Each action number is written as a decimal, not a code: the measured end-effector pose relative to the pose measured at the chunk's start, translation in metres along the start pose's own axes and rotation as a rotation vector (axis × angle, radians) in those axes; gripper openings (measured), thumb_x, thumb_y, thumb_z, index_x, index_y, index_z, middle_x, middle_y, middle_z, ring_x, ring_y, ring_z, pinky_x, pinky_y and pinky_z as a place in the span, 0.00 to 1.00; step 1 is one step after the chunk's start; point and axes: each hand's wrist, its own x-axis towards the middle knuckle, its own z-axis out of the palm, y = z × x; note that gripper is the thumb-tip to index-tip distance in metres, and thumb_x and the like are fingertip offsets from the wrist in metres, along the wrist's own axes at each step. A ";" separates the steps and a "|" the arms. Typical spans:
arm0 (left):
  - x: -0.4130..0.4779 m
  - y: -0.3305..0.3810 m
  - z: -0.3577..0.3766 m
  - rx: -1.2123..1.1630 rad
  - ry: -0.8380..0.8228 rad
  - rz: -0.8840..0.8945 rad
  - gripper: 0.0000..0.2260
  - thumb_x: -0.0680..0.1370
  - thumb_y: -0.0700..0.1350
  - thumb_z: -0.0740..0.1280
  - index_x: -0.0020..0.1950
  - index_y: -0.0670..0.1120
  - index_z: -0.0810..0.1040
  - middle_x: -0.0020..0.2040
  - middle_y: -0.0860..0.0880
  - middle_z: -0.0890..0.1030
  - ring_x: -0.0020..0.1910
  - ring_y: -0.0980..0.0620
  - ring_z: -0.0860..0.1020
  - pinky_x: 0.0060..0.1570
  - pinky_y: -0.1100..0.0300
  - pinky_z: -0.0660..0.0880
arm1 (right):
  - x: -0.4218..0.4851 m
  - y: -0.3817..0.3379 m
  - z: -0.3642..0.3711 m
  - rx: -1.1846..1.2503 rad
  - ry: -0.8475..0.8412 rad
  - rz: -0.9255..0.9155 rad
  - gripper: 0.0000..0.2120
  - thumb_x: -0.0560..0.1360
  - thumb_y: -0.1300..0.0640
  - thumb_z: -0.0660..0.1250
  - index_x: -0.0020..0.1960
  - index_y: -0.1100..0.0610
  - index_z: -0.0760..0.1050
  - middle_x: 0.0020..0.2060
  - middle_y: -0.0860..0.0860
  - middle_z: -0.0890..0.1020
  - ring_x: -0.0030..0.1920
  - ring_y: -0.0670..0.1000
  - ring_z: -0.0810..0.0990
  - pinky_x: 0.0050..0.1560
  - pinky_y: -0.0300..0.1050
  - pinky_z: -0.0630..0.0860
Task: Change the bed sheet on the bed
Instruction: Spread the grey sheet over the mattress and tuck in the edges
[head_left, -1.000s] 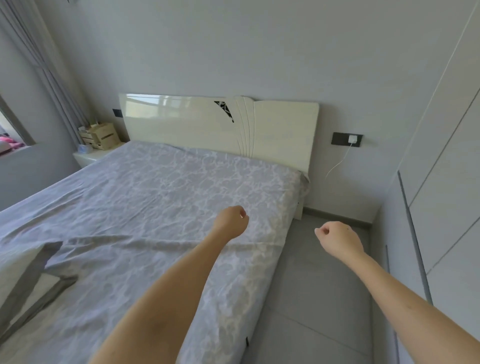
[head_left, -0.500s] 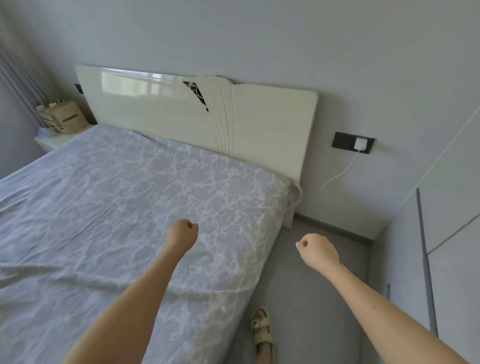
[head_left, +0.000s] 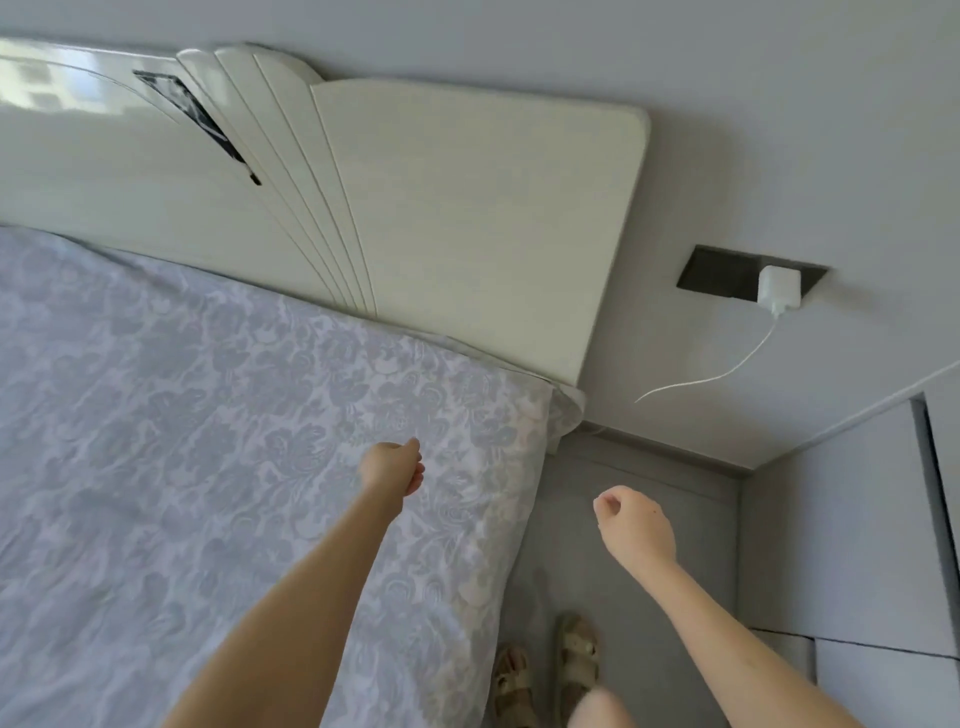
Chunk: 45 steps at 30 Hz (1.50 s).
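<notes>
Bedroom floor (head_left: 571, 467) under right hand (head_left: 635, 525), bed sheet (head_left: 182, 415) under left hand (head_left: 390, 465), fingers curled, empty.

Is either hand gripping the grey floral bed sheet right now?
No, the left hand, over the grey floral bed sheet, and the right hand, over the grey floor, are curled around nothing.
</notes>
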 end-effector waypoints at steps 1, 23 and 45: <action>0.019 0.007 0.012 0.000 0.002 -0.017 0.13 0.79 0.43 0.63 0.36 0.39 0.75 0.34 0.43 0.77 0.32 0.50 0.75 0.38 0.58 0.77 | 0.022 -0.004 0.005 0.044 -0.022 0.027 0.10 0.80 0.52 0.57 0.50 0.54 0.76 0.43 0.48 0.81 0.43 0.50 0.79 0.40 0.43 0.74; 0.264 0.098 0.143 0.247 0.083 -0.039 0.13 0.75 0.36 0.60 0.31 0.45 0.65 0.33 0.46 0.72 0.31 0.50 0.71 0.35 0.57 0.72 | 0.306 -0.047 0.119 0.244 0.012 0.079 0.24 0.77 0.58 0.65 0.25 0.60 0.61 0.21 0.54 0.63 0.24 0.52 0.60 0.28 0.45 0.52; 0.251 0.057 0.162 1.069 -0.302 1.076 0.16 0.76 0.35 0.60 0.59 0.42 0.80 0.58 0.46 0.80 0.58 0.43 0.75 0.58 0.52 0.74 | 0.314 -0.032 0.124 1.151 -0.201 0.298 0.08 0.81 0.57 0.60 0.55 0.54 0.76 0.49 0.48 0.81 0.47 0.40 0.81 0.48 0.35 0.78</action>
